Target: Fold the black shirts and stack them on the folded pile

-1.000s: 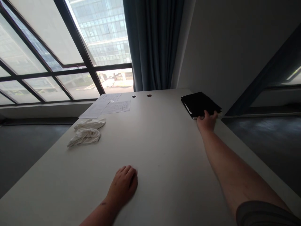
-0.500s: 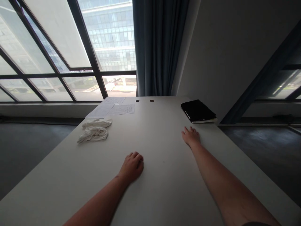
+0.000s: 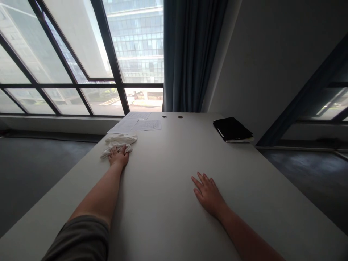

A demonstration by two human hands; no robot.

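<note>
Cloth: your white crumpled cloth (image 3: 121,139) lies near the far left edge of the worktop (image 3: 165,203), in two loose folds. Its long axis slants up from about 8 o'clock to 2 o'clock.

Left hand: your left hand (image 3: 118,156) is the nearer one, with the cloth right at its 12 o'clock. The fingers lie over the near fold, slightly curled, but honestly I can't tell if it's actually gripping or just resting there.

Right hand: your right hand (image 3: 208,194) is flat on the bare worktop, fingers spread wide, holding nothing. The cloth is well off at its 10 o'clock.

Papers: loose printed papers (image 3: 146,125) sit just past the cloth, around 1 o'clock from your left hand. The writing's too small to read.

Notebook: a black notebook (image 3: 232,128) lies at about 1 o'clock from your right hand, white pages showing along its edge, no readable label.
</note>
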